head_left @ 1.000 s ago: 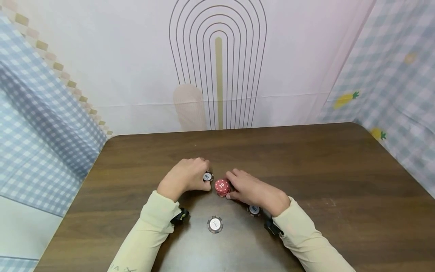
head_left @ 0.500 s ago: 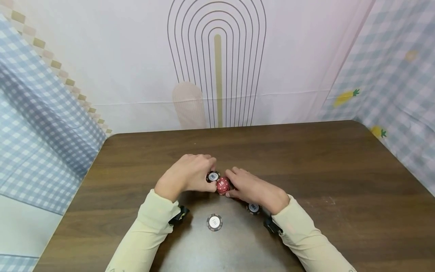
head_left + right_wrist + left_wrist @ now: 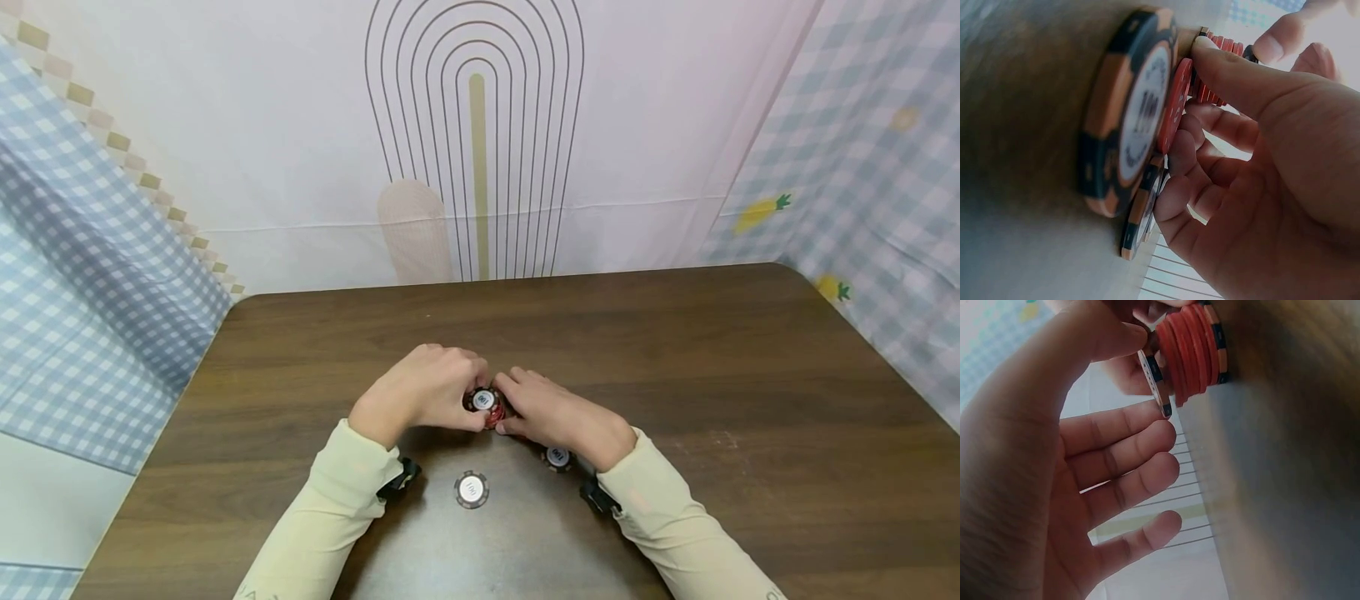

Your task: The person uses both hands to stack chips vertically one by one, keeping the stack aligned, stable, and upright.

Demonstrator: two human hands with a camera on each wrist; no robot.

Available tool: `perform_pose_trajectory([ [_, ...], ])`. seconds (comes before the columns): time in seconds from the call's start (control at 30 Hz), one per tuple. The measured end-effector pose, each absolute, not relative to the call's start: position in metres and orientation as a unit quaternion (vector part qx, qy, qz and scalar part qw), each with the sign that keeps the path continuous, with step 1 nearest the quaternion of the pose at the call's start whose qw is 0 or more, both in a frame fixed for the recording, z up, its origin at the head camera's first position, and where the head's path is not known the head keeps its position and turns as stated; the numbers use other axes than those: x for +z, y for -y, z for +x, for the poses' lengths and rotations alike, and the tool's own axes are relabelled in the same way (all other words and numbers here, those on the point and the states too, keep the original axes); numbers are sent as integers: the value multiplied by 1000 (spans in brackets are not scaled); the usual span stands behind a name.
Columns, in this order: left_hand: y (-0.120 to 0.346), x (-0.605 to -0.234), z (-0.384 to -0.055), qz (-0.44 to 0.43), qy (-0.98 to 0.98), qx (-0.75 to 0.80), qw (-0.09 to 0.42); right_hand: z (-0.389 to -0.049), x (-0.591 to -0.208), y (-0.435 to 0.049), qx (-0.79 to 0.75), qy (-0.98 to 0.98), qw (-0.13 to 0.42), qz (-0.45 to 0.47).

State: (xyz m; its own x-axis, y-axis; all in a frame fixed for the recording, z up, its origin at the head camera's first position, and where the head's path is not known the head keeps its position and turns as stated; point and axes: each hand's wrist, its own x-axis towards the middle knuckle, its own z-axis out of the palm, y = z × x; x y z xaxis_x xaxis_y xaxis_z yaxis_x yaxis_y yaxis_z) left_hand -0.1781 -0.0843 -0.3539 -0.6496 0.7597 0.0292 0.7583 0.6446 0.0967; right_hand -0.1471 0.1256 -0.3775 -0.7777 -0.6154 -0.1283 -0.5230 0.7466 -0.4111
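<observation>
Between thumb and fingers, my left hand (image 3: 423,387) pinches a black poker chip (image 3: 483,401) with a white centre. The chip sits over the top of a stack of red poker chips (image 3: 1188,353); in the left wrist view it is tilted, at least partly apart from the stack. A black-and-tan chip (image 3: 1217,344) forms the stack's bottom. My right hand (image 3: 562,417) holds the stack from the right, thumb on the near side. Its other fingers (image 3: 1179,150) hang over a red chip (image 3: 1175,103) lying on the table.
A loose black chip (image 3: 472,490) lies on the brown table (image 3: 675,350) nearer me. Another black chip (image 3: 558,457) lies beneath the right wrist. More black chips (image 3: 1141,212) lie by the right fingers in the right wrist view. A patterned cloth (image 3: 300,167) hangs behind the table.
My left hand has moved right, bringing the black chip from beside the red stack to over its top. The right hand has stayed at the stack.
</observation>
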Motion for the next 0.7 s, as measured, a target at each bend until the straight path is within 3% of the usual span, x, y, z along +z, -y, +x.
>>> perform_pose_trajectory([
  [0.27, 80, -357, -177, 417, -908, 36, 19, -150, -385, -127, -190, -922, 119, -315],
  [0.47, 76, -356, -177, 404, -911, 50, 65, -168, -428, -138, -204, -915, 78, -339],
  [0.7, 73, -356, -177, 397, -909, 78, 98, -150, -386, -131, -206, -916, 110, -327],
])
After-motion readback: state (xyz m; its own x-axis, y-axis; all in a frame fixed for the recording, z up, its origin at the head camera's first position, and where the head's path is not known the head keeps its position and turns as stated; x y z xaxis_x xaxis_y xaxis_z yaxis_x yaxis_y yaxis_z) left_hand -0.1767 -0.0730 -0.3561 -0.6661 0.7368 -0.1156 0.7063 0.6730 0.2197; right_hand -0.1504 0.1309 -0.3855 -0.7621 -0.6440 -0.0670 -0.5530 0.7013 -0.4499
